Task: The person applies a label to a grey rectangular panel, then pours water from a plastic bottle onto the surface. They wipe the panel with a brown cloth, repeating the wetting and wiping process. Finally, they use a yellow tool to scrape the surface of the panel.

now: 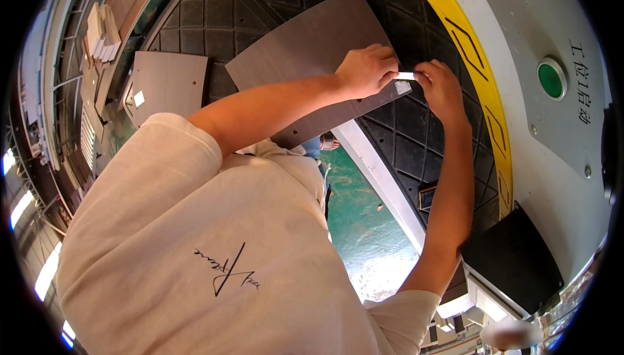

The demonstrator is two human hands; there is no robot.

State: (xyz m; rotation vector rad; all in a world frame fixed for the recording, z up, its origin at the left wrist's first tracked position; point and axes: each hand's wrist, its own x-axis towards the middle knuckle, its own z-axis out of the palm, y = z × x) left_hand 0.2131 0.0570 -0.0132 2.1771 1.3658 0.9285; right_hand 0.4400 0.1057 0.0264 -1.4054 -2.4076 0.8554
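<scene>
A black table (416, 144) with a raised diamond pattern and small holes carries the work, its near side bordered by a white edge strip (380, 179). A large brown board (296, 52) lies aslant on it, one corner toward the far side. Left of that, apart from it, lies another brown board (172, 82). Near the strip sits a small dark rectangular object (427, 197), too small to identify.

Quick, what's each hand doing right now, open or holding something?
Left hand: closed, pinching one end of a small white strip.
Right hand: closed, pinching the strip's other end.
</scene>
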